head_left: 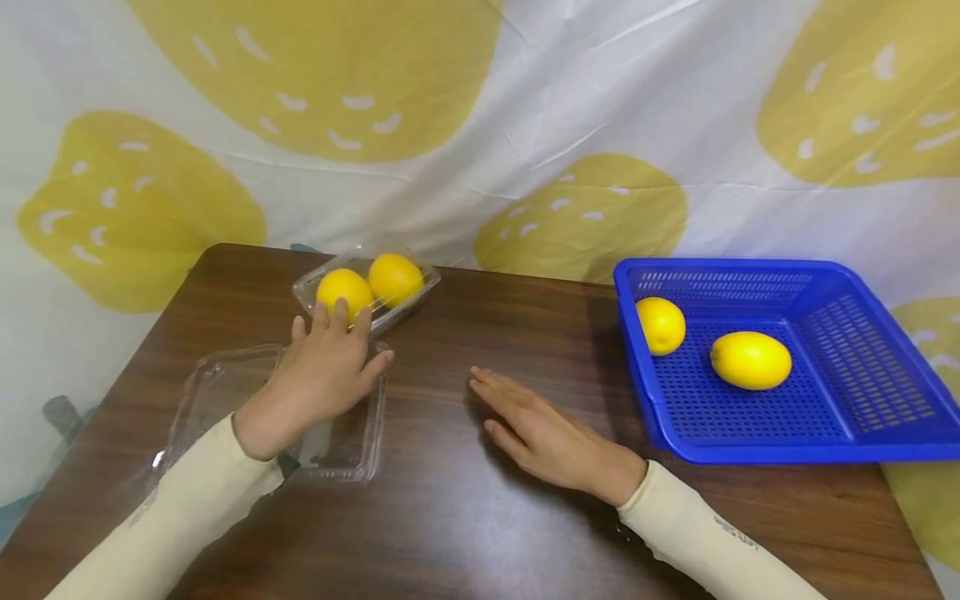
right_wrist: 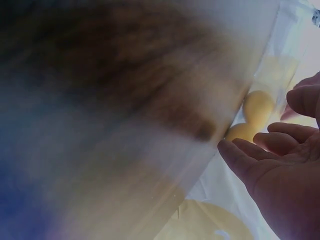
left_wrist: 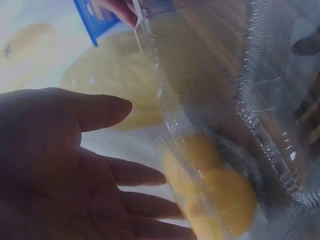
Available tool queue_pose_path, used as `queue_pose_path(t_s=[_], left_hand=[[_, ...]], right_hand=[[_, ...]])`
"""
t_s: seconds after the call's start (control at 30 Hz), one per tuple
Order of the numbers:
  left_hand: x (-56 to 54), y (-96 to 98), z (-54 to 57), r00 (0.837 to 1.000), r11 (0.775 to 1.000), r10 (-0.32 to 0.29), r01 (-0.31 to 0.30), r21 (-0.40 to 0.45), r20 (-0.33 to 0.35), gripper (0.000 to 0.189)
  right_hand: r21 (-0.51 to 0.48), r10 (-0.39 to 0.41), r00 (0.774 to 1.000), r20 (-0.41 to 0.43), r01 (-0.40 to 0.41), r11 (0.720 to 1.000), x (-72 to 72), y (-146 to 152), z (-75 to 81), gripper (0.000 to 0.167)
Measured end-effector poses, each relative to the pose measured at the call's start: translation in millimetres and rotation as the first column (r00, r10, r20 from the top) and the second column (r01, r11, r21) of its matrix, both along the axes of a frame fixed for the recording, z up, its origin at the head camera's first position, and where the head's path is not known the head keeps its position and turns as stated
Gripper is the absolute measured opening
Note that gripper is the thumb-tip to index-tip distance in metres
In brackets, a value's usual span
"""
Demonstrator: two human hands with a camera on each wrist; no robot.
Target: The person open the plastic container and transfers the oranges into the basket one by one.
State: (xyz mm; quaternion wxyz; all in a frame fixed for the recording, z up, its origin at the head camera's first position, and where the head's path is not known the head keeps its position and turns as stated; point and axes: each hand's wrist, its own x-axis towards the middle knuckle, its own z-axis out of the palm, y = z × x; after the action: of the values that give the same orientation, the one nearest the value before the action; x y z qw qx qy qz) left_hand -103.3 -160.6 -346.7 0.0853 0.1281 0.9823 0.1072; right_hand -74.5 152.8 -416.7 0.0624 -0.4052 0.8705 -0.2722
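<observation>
Two yellow lemons (head_left: 395, 280) sit side by side in a clear plastic box (head_left: 429, 282) at the table's back left. My left hand (head_left: 318, 367) is in front of them, fingers spread and fairly straight, the fingertips overlapping the nearer lemon (head_left: 343, 292) in the head view; whether they touch it I cannot tell. Below that hand lies a second clear plastic tray or lid (head_left: 372, 442), partly hidden by the forearm; a join to the box is not visible. My right hand (head_left: 543, 433) hovers or rests low over the middle of the table, fingers extended, holding nothing.
At the right stands a blue perforated basket (head_left: 813, 446). Inside it are a lemon (head_left: 752, 361) and another yellow fruit (head_left: 662, 326) against its left wall. The brown wooden table (head_left: 450, 525) backs onto a white cloth (head_left: 442, 200) printed with yellow shapes.
</observation>
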Motion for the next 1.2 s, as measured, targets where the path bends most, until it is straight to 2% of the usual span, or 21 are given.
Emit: queue_pose_path(t_s=[0.23,0.4,0.57,0.8,0.93,1.2], left_hand=[[18.8,24.7,4.2,0.995,0.995,-0.102,0.102,0.014,-0.009,0.069],[34.4,43.8,4.8,0.980,0.980,-0.197,0.197,0.001,-0.032,0.069],[46.3,59.8,3.2,0.963,0.964,-0.266,0.267,0.004,-0.031,0.071],[56.1,76.9,2.4,0.956,0.954,-0.295,0.294,0.055,0.008,0.071],[59.0,85.5,0.8,0.950,0.948,-0.312,0.311,0.074,0.008,0.070],[61.7,104.2,-5.3,0.936,0.932,-0.344,0.349,0.099,-0.071,0.065]], right_hand=[[-0.001,0.003,1.000,-0.003,-0.003,1.000,0.5,1,2.0,0.058],[-0.002,-0.017,0.999,-0.030,0.017,1.000,3.4,3,4.6,0.059],[-0.002,-0.043,0.994,-0.097,0.043,0.999,6.6,5,6.6,0.062],[-0.004,-0.074,0.991,-0.109,0.074,0.997,9.5,7,7.6,0.065],[-0.021,-0.106,0.988,-0.115,0.104,0.994,10.5,9,8.6,0.065],[-0.036,-0.181,0.976,-0.118,0.178,0.983,12.2,12,8.1,0.063]])
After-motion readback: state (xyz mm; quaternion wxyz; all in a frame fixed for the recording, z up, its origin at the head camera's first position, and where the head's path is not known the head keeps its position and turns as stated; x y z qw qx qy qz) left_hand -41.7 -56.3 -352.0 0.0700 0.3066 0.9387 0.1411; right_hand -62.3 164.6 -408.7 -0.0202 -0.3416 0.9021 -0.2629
